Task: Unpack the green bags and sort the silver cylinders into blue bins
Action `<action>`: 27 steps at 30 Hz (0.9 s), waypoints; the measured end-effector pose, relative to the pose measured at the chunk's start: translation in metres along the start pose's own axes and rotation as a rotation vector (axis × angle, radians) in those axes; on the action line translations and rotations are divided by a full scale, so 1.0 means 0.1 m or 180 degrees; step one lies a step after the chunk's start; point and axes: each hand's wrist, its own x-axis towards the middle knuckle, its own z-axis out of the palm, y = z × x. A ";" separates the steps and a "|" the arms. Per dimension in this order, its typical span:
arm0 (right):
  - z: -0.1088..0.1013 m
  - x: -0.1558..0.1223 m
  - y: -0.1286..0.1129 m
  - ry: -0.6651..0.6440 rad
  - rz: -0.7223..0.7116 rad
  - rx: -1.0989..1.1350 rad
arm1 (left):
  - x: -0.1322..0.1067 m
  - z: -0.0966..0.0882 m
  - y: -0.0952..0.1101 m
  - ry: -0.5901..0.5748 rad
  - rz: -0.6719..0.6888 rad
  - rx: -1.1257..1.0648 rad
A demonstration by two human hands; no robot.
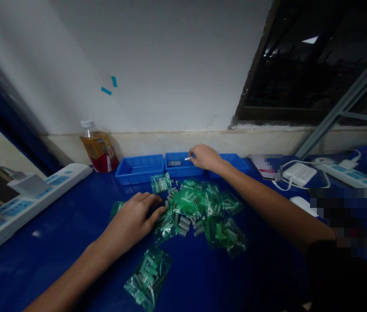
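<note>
My left hand (135, 219) lies palm down on the blue table, fingers bent over loose small grey parts (184, 223) at the edge of a heap of green plastic bags (199, 207). My right hand (204, 157) reaches far forward and pinches a small white piece (188, 158) over the middle blue tray (180, 170), which holds a few grey parts (174, 163). A separate green bag (149, 274) lies nearer to me.
Two more blue trays (138, 170) flank the middle one. A bottle of amber drink (98, 148) stands by the wall. A white device (24, 195) sits at left. White power adapters and cables (300, 173) and a power strip (349, 171) lie at right.
</note>
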 end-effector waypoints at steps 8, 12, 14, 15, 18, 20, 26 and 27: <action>0.27 0.46 -0.09 -0.0509 -0.0023 -0.0336 | -0.01 0.04 -0.06 -0.0255 0.0005 0.0182; 0.27 0.52 -0.17 -0.0578 -0.0146 -0.0485 | -0.02 0.04 -0.04 -0.0250 0.0026 0.0158; 0.26 0.55 -0.23 -0.0551 -0.0192 -0.0533 | -0.03 0.05 -0.02 -0.0212 0.0048 0.0114; 0.25 0.56 -0.26 -0.0524 -0.0203 -0.0543 | -0.03 0.05 -0.02 -0.0192 0.0062 0.0087; 0.23 0.58 -0.29 -0.0403 -0.0174 -0.0519 | -0.01 0.09 -0.05 -0.0120 0.0104 0.0080; 0.20 0.55 -0.26 -0.0305 -0.0114 -0.0468 | 0.03 0.12 -0.10 -0.0101 0.0191 0.0166; 0.06 0.01 -0.15 0.0355 0.0162 0.0022 | 0.17 0.07 -0.26 -0.0259 0.0677 0.0255; 0.06 -0.17 -0.17 0.0532 0.0149 0.0289 | 0.18 0.05 -0.26 -0.0275 0.0715 0.0239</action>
